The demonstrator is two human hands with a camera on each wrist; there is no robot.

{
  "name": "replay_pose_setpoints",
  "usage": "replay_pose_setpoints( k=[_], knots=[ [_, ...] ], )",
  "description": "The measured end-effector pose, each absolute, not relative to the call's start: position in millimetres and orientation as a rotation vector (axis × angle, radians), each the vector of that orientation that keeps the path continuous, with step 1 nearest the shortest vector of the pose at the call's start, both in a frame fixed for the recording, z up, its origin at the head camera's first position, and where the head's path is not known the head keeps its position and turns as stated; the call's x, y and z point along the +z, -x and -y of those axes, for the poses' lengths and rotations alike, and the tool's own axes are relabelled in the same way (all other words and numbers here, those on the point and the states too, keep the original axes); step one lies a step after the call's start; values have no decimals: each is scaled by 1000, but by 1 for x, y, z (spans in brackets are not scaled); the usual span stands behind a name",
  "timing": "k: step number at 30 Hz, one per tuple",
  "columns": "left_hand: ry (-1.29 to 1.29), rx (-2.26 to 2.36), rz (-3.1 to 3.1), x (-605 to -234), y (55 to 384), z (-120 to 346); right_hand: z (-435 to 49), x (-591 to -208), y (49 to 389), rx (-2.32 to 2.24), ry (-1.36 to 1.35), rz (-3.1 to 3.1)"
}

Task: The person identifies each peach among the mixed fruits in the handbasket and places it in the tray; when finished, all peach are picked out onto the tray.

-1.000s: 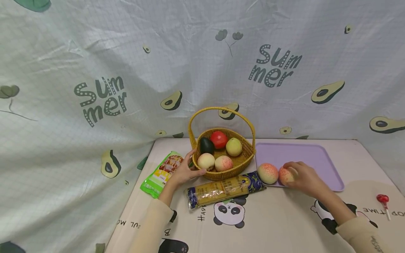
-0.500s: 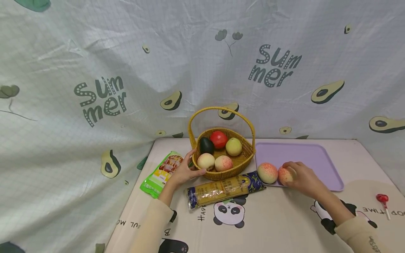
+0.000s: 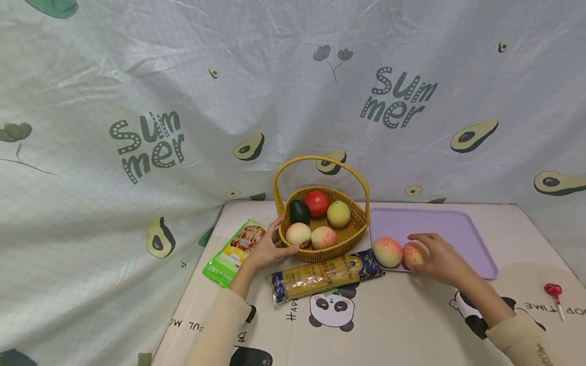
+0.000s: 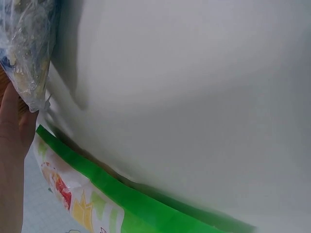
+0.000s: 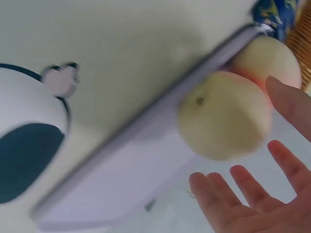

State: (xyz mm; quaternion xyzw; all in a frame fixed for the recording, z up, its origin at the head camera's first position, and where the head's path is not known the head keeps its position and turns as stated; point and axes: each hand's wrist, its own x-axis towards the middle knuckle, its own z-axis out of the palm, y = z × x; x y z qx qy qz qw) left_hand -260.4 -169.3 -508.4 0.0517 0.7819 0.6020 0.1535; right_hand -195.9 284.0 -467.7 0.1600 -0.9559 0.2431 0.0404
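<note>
My left hand holds the left end of a yellow wicker basket, its thumb along the front wall. In the basket lie a dark green avocado-shaped fruit, a red round fruit, a yellow-green pear-like fruit and two peaches. Two more peaches sit side by side on the near edge of a purple tray. Around the right-hand peach my right hand stands with fingers spread; in the right wrist view the fingers look apart from it.
A packet of long pasta lies in front of the basket, its right end beside the left tray peach. The green food pouch is left of the basket. Far right lies a red lollipop. A printed curtain hangs behind the table.
My right hand's fingers have loosened slightly around the right-hand peach, which stays in place on the tray. My left hand and the basket have not visibly moved.
</note>
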Motion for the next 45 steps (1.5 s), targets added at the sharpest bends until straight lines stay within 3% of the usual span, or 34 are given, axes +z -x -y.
replay_pose_setpoints(
  k=[6, 16, 29, 45],
  knots=[
    [-149, 1725, -2246, -509, 261, 170, -265, -435, 202, 750, -495, 2926],
    [-145, 1714, -2264, -511, 261, 170, -189, -388, 222, 830, -611, 2964],
    [-167, 1722, -2269, -516, 261, 170, -106, -414, 269, 910, -848, 3059],
    [-156, 1708, -2283, -515, 261, 170, -83, -446, 289, 862, -684, 3291]
  ],
)
